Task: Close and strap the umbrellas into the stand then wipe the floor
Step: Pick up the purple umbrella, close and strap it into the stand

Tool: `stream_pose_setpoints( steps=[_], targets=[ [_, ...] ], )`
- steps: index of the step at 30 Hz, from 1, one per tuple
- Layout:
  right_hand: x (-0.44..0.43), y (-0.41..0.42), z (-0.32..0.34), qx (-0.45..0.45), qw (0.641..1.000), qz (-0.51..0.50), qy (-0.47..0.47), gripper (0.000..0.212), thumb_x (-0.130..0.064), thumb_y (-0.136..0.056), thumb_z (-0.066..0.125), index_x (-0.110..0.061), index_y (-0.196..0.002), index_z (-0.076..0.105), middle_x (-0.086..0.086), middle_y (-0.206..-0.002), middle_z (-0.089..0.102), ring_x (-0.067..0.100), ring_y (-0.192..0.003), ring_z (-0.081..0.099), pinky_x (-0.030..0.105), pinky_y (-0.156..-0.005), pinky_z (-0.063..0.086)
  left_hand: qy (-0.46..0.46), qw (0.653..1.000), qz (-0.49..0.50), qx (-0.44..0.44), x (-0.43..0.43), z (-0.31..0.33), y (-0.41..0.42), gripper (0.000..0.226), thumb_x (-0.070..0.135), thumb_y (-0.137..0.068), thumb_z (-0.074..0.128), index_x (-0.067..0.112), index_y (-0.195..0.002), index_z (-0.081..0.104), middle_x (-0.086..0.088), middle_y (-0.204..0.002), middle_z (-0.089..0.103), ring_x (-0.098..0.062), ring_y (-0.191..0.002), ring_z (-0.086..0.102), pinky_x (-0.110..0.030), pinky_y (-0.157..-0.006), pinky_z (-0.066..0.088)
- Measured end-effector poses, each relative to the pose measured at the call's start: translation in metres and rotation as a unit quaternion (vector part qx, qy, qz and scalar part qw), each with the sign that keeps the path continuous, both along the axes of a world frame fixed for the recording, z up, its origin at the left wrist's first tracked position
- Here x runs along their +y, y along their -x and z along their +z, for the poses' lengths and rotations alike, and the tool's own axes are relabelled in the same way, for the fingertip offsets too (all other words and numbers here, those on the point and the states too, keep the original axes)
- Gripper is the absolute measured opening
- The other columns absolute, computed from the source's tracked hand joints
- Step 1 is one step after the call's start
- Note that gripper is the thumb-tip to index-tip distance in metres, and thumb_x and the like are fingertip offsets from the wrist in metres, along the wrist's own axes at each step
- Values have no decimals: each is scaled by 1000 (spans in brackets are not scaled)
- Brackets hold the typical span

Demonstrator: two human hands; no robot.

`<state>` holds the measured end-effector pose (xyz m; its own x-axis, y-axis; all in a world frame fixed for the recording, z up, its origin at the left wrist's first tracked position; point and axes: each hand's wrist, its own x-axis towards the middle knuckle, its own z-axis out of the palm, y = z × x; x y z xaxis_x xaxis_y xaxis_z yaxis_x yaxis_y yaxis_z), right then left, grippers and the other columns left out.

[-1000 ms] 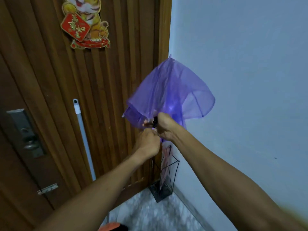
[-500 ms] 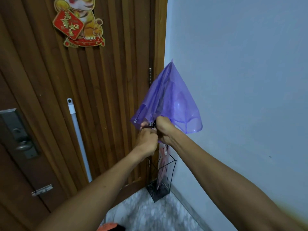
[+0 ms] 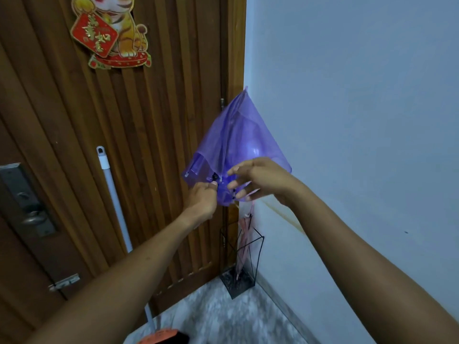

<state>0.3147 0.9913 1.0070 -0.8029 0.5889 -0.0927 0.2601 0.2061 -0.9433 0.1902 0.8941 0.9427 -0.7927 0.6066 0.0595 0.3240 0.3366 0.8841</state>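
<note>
A translucent purple umbrella points tip-up in front of the door's edge, its canopy folded down into a loose cone. My left hand is closed on its lower end, by the black catch at the shaft. My right hand hovers at the canopy's lower right edge with fingers spread, touching or just off the fabric. Below, a black wire umbrella stand sits in the corner on the floor with a closed pink umbrella standing in it.
A white mop handle leans against the wooden door, its orange head at the bottom edge. The door has a metal lock at left and a tiger decoration. A pale wall runs along the right, above the marbled floor.
The canopy has collapsed from a billowed shape into a narrower cone. My right hand has let go of the shaft and opened, moving right along the canopy's rim. My left hand keeps its grip.
</note>
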Motion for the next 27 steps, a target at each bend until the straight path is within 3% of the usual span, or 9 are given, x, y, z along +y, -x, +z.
stream_pose_setpoints(
  steps=[3,6,9,13,15,18,21,23,27],
  targets=[
    [13,7,7,96,973,-152,-147,19,-27,-93,61,-16,-99,75,1,-96,77,20,-83,69,36,-77,59,6,999,-6,36,1,-2,-6,48,31,-102,39,9,-64,57,-17,-76,64,-36,-75,62,-45,-73,56],
    [30,19,10,73,919,-275,-271,62,-58,-86,63,-25,-139,56,4,-144,55,30,-133,49,46,-110,42,8,997,-14,72,-1,-5,-18,50,28,-105,37,11,-60,52,-15,-78,62,-35,-80,60,-38,-70,45],
    [44,30,9,82,957,-270,-63,116,-77,-72,67,-22,-160,16,10,-166,18,36,-148,28,52,-118,31,-12,995,-20,96,-6,-4,-35,47,24,-105,41,10,-61,50,-12,-71,58,-30,-77,54,-33,-63,26],
    [42,52,-1,187,945,-207,172,151,-82,-38,82,-26,-158,11,4,-153,41,28,-134,50,50,-111,44,-32,987,-45,148,-9,-4,-57,51,23,-105,42,16,-55,35,-19,-67,57,-40,-78,54,-38,-64,24],
    [36,60,-1,230,934,-199,187,138,-71,-40,89,-23,-152,24,2,-138,55,25,-118,62,48,-101,53,-49,984,-58,160,-9,-5,-61,51,24,-105,44,18,-55,33,-10,-58,44,-34,-69,49,-34,-61,18],
    [35,64,1,271,923,-216,168,91,-38,-55,95,-14,-132,52,5,-118,69,25,-98,71,44,-86,61,-72,984,-63,153,-8,-8,-55,51,24,-105,45,18,-56,32,-11,-58,45,-29,-60,47,-34,-59,18],
    [36,65,0,262,927,-236,128,54,-17,-70,84,-13,-119,62,6,-106,73,26,-90,73,44,-82,63,-65,983,-82,152,-9,-9,-51,50,31,-105,43,13,-58,43,0,-51,45,-23,-53,50,-37,-57,36],
    [35,64,0,258,932,-229,115,42,-12,-78,77,-13,-118,61,6,-104,72,25,-91,72,44,-84,62,-27,973,-80,213,-11,-9,-52,51,43,-102,40,13,-61,48,-10,-61,57,-34,-63,58,-41,-62,47],
    [36,60,-1,254,939,-207,108,43,-10,-84,72,-13,-125,59,8,-110,71,28,-96,72,46,-86,62,33,935,23,352,-23,1,-54,56,59,-88,42,13,-58,50,-3,-56,58,-29,-55,58,-36,-60,52]
  ],
)
